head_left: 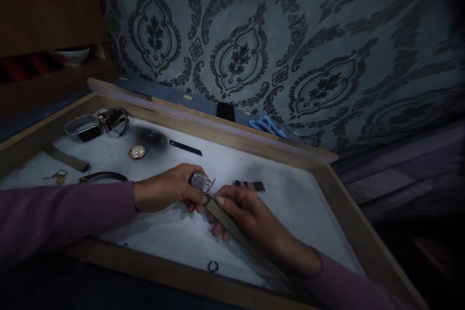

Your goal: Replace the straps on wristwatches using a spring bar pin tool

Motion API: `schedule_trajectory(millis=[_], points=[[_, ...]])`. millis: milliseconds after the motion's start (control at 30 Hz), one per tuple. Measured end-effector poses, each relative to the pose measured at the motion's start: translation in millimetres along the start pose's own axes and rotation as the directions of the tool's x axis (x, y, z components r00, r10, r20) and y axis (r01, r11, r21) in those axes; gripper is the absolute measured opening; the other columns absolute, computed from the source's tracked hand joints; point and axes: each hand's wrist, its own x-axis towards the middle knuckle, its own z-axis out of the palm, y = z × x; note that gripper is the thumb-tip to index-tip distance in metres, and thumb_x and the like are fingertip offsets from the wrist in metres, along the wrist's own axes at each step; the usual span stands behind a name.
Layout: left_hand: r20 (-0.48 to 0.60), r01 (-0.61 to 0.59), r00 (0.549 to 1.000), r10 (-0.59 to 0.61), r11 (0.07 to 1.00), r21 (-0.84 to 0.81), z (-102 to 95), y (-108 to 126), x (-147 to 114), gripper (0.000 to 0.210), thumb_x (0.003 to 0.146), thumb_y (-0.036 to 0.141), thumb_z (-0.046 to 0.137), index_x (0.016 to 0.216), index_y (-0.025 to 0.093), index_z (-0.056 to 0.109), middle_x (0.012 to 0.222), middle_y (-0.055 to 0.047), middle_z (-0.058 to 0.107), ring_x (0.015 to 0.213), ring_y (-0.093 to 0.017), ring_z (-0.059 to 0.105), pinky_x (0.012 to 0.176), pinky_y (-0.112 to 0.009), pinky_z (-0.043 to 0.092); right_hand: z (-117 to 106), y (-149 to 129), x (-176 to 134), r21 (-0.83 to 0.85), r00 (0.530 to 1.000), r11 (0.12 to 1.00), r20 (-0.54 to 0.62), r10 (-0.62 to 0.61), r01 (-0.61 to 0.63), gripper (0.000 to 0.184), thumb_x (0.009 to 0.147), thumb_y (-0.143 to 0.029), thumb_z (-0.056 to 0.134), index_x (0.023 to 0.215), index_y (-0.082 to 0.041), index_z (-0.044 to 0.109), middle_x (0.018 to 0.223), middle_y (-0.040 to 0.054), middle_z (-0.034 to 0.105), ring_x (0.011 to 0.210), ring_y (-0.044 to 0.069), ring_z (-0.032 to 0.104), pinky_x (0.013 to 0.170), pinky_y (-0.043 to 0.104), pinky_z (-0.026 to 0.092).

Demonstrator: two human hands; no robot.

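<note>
My left hand [181, 189] is closed around a round watch case [199, 181], its metal back facing up. Close beside it, my right hand [243, 208] is closed on an olive-brown watch strap [223, 218], whose near end meets the edge of the case. Some of its fingertips show beneath the strap. A thin bright sliver [211, 185] stands out between the two hands at the case's edge; whether it is a pin or a tool tip I cannot tell. Right of the hands lies a short dark banded strap piece [250, 185].
The wooden-rimmed tray [218, 131] holds a gold watch head [137, 151], a black blade [186, 147], a square smartwatch [89, 132], other watches [114, 121], a loose olive strap [67, 157], a black curved strap [103, 176] and a small black ring [213, 266]. A blue cloth [268, 126] lies behind.
</note>
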Motion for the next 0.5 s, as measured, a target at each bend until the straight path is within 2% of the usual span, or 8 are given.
schedule_trajectory(millis=[233, 500], points=[[-0.006, 0.002, 1.0, -0.002, 1.0, -0.009, 0.2, -1.3, 0.3, 0.023, 0.06, 0.019, 0.071, 0.074, 0.017, 0.052, 0.055, 0.004, 0.061, 0.051, -0.009, 0.055, 0.048, -0.019, 0.04, 1.3, -0.3, -0.4, 0.013, 1.0, 1.0, -0.012, 0.009, -0.009, 0.03, 0.09, -0.041, 0.06, 0.086, -0.011, 0.062, 0.081, 0.0071, 0.07, 0.058, 0.01, 0.068, 0.048, 0.017, 0.053], [0.011, -0.007, 1.0, 0.007, 1.0, -0.002, -0.1, -1.9, 1.1, 0.019, 0.061, 0.018, 0.069, 0.073, 0.016, 0.055, 0.055, 0.003, 0.062, 0.052, -0.01, 0.056, 0.048, -0.02, 0.039, 3.4, -3.0, -0.8, 0.027, 1.0, 0.999, -0.023, 0.02, -0.02, 0.03, 0.089, -0.042, 0.062, 0.085, -0.012, 0.062, 0.08, 0.0057, 0.07, 0.057, 0.01, 0.068, 0.047, 0.016, 0.053]])
